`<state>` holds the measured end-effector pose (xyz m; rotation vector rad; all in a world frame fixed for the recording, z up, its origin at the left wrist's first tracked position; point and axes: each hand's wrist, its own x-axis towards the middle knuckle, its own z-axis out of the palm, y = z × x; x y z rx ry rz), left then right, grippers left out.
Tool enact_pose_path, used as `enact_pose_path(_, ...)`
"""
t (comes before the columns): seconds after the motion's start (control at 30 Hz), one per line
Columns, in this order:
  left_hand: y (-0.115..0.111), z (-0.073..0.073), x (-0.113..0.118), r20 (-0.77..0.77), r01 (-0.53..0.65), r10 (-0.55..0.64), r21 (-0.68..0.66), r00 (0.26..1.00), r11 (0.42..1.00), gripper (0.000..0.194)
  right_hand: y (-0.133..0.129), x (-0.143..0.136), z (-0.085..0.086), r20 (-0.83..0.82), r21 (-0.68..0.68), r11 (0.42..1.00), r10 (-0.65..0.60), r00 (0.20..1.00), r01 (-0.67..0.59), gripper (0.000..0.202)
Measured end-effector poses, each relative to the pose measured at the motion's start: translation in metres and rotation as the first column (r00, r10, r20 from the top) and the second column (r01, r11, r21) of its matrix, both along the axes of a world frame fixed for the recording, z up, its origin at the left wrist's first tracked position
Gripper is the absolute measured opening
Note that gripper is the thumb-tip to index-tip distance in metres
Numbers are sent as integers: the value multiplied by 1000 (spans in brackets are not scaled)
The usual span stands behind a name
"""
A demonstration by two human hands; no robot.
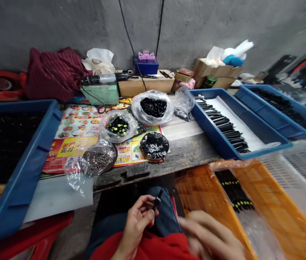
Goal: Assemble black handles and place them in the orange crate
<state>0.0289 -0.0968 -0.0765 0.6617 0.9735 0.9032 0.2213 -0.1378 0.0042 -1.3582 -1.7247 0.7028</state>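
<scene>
Over the lap, my left hand (139, 221) pinches a small, slim black part (158, 198) that points up. Motion smears my right hand (209, 234), which is to the right beside the orange crate (274, 195); whether it holds anything does not show. Rows of black pieces with yellow-green dots (235, 191) lie inside that crate. On the bench ahead are a dish of black and silvery discs (155, 145), a bag of small metal pins or screws (98, 160), a bag of black parts with yellow-green dots (118, 125) and a bag of plain black parts (153, 107).
A blue tray (37, 159) of dark parts stands at left above a red stool (43, 231). Another blue tray (255, 139) at right holds a row of long black pieces. An electric screwdriver (106, 78) rests on a green box (101, 94). Cables (127, 32) hang by the wall.
</scene>
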Motion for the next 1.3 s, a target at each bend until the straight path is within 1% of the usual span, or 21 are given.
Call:
enact_pose_path(0.07, 0, 6, 1, -8, -10, 10, -4, 1000, 1000, 36, 14, -5, -20, -30, -40, 999, -13, 999, 12, 19)
enact_pose_path(0.17, 0, 13, 2, -26, -15, 15, -6, 1000, 1000, 34, 29, -12, -49, -97, -150, 988, -55, 994, 40, 16)
enact_pose_path(0.2, 1, 14, 2, -29, -13, 13, -6, 1000, 1000, 33, 31, -14, -56, -119, -195, 980, -52, 992, 28, 15)
enact_pose_path(0.27, 1, 14, 2, -29, -7, 7, -2, 1000, 1000, 33, 33, -18, -63, -164, -275, 961, -43, 986, -4, 14)
enact_pose_path(0.33, 1, 12, 3, -29, -3, 3, 4, 1000, 1000, 34, 34, -21, -65, -191, -313, 950, -40, 981, -22, 12)
enact_pose_path(0.4, 0, 8, 4, -39, 3, -3, 6, 999, 1000, 37, 35, -23, -63, -173, -309, 951, -48, 984, -8, 13)
enact_pose_path(0.53, -4, 3, 6, -86, 24, -22, 20, 996, 1000, 37, 34, -23, -60, -14, -203, 979, -35, 999, 31, 21)
enact_pose_path(0.63, -6, 2, 8, -123, 9, -4, 38, 992, 999, 35, 33, -22, -61, 85, -143, 990, 2, 996, 10, 25)
enact_pose_path(0.7, -7, 1, 9, -117, 1, 4, 37, 993, 999, 36, 33, -21, -62, 105, -148, 989, 24, 994, -9, 28)
enact_pose_path(0.8, -8, 2, 9, -100, 4, -3, 11, 995, 1000, 39, 37, -19, -63, 89, -191, 982, 34, 995, -17, 34)
enact_pose_path(0.87, -8, 2, 9, -85, 6, -7, -13, 996, 1000, 40, 40, -19, -64, 33, -253, 967, 48, 998, -38, 38)
enact_pose_path(0.93, -8, 2, 8, -50, 5, -8, -43, 999, 999, 40, 42, -21, -66, -129, -377, 921, 47, 991, -93, 41)
enact_pose_path(0.97, -8, 2, 8, -27, 3, -5, -58, 1000, 998, 40, 42, -23, -67, -239, -446, 887, 15, 971, -123, 41)
enact_pose_path(1.0, -8, 2, 9, -5, 2, -3, -72, 1000, 997, 39, 41, -25, -68, -346, -502, 852, -42, 937, -147, 39)
enact_pose_path(1.03, -8, 2, 9, 18, 4, -2, -84, 1000, 996, 39, 40, -27, -69, -431, -541, 826, -109, 896, -160, 37)
enact_pose_path(1.07, -8, 1, 9, 38, 9, -5, -93, 999, 996, 39, 39, -30, -70, -486, -562, 812, -168, 858, -159, 37)
enact_pose_path(1.1, -7, 2, 9, 53, 19, -13, -100, 999, 995, 40, 38, -32, -71, -515, -569, 808, -205, 832, -153, 37)
enact_pose_path(1.17, -7, 2, 9, 58, 33, -27, -110, 998, 993, 40, 36, -33, -73, -525, -567, 813, -237, 817, -129, 36)
enact_pose_path(1.23, -6, 4, 8, 15, 22, -21, -93, 1000, 995, 38, 36, -32, -76, -520, -573, 816, -290, 803, -77, 36)
enact_pose_path(1.3, -4, 6, 7, -62, 5, -9, -50, 998, 999, 34, 37, -29, -80, -530, -589, 807, -355, 770, -34, 38)
